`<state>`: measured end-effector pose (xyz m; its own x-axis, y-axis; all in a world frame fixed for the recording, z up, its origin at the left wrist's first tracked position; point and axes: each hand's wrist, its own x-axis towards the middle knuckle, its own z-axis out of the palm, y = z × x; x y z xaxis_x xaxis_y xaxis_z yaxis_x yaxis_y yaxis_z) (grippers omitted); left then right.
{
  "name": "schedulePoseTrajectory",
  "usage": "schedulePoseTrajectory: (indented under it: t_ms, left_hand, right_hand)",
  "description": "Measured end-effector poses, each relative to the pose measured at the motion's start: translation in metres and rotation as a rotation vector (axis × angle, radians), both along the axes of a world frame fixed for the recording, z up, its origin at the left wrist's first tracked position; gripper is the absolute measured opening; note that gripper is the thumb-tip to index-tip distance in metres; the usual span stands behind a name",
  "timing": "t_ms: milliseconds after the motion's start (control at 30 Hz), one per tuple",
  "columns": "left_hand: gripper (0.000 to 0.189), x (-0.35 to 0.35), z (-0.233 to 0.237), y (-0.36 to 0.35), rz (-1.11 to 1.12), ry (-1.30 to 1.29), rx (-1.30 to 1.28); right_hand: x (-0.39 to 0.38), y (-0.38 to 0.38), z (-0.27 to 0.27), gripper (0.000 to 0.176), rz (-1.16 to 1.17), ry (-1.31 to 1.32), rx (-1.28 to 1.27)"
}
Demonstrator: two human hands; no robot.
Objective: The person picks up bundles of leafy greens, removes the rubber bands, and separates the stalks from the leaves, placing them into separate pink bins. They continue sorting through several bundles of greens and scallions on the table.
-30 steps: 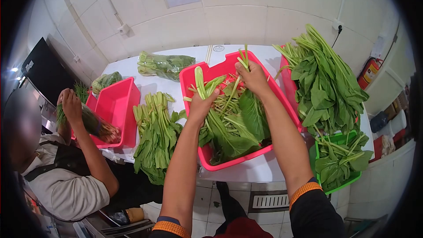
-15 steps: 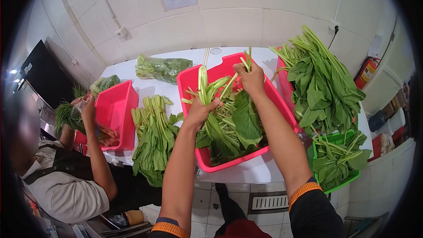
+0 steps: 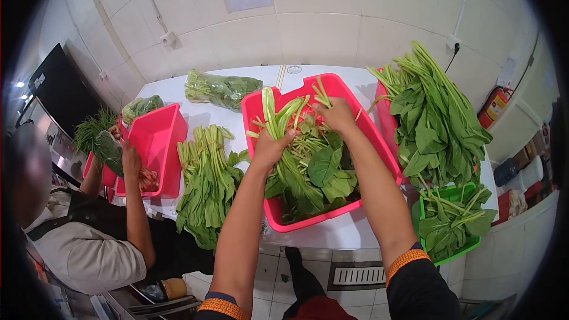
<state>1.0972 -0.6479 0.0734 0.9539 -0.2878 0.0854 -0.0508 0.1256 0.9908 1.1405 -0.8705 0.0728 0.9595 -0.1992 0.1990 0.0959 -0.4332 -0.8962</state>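
A pink bin point(image 3: 253, 106) in front of me holds loose leafy greens point(image 3: 326, 167) with pale stems. At its left side, my left hand point(image 3: 271, 149) is closed around a bunch of greens point(image 3: 268, 104), stalks up and leaves hanging into the bin. My right hand point(image 3: 339, 116) is over the bin's far right part, fingers closed on a few cut stalks point(image 3: 320, 90) that stick up past the knuckles. Left of the bin, tied greens point(image 3: 207, 184) lie on the white table point(image 3: 237, 127), leaves toward me.
Wrapped greens point(image 3: 220, 88) lie at the back. Tall greens point(image 3: 430, 118) fill another pink bin point(image 3: 383, 109) at right, near a green bin point(image 3: 468, 248) of greens. At left, a co-worker point(image 3: 89, 243) holds a wrapped green bundle point(image 3: 108, 149) beside a pink bin point(image 3: 172, 142).
My right hand has come lower toward the bin, and the large leaf below it has sunk onto the pile. My left hand keeps its hold. The co-worker's near hand has moved lower.
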Motion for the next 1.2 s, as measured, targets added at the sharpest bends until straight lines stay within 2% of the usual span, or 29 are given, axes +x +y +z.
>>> schedulePoseTrajectory:
  t_ms: [100,200,300,333,433,467,567,600,700,800,867,1000,1033,1100,1133,1200]
  left_hand:
    - [0.033,0.004,-0.002,0.002,-0.004,0.004,0.075]
    - [0.03,-0.002,0.005,-0.006,0.007,-0.043,-0.047]
    - [0.034,-0.011,0.014,-0.004,0.005,-0.034,-0.077]
    - [0.033,-0.004,0.006,-0.002,-0.015,-0.028,-0.033]
    - [0.03,0.002,0.002,-0.002,0.018,0.037,-0.097]
    - [0.032,0.004,0.001,-0.002,0.034,-0.022,-0.211]
    - [0.025,0.011,-0.01,0.011,-0.013,0.103,-0.586]
    - [0.02,0.009,-0.009,0.012,0.028,0.105,-0.585]
    - [0.022,0.011,-0.011,0.014,0.084,0.076,-0.57]
    - [0.011,0.005,-0.007,0.01,0.131,0.119,-0.478]
    - [0.009,0.011,-0.005,0.01,0.174,0.111,-0.419]
    - [0.012,0.01,-0.011,0.008,0.262,0.142,-0.345]
    - [0.013,0.013,-0.012,0.011,0.202,0.202,-0.389]
    - [0.016,0.022,-0.026,0.021,0.053,0.271,-0.499]
    - [0.022,0.013,-0.015,0.018,-0.052,0.302,-0.587]
    - [0.026,0.013,-0.022,0.02,-0.082,0.259,-0.596]
  right_hand:
    - [-0.032,0.016,0.038,0.027,0.258,0.197,0.3]
    - [-0.027,0.014,0.04,0.024,0.434,0.327,0.371]
    - [-0.026,0.021,0.037,0.025,0.444,0.245,0.333]
    - [-0.026,0.019,0.04,0.027,0.42,0.29,0.326]
    - [-0.037,0.02,0.049,0.024,0.287,0.151,0.424]
    - [-0.026,0.019,0.036,0.023,0.23,-0.009,0.354]
    - [-0.018,0.014,0.037,0.026,0.077,-0.078,0.541]
    - [-0.019,0.012,0.039,0.027,0.049,-0.07,0.559]
    - [-0.02,0.009,0.041,0.028,-0.02,-0.257,0.841]
    - [-0.03,-0.007,0.046,0.027,-0.143,-0.465,0.846]
    - [-0.046,-0.009,0.076,0.029,-0.22,-0.595,0.85]
    - [-0.132,-0.023,0.19,0.032,-0.11,-0.741,1.082]
    - [-0.155,-0.04,0.211,0.032,-0.07,-0.758,1.096]
    - [-0.199,-0.096,0.236,0.033,-0.066,-0.834,0.938]
    - [-0.222,-0.121,0.251,0.033,-0.123,-0.851,0.975]
    - [-0.26,-0.174,0.254,0.033,-0.228,-0.834,0.992]
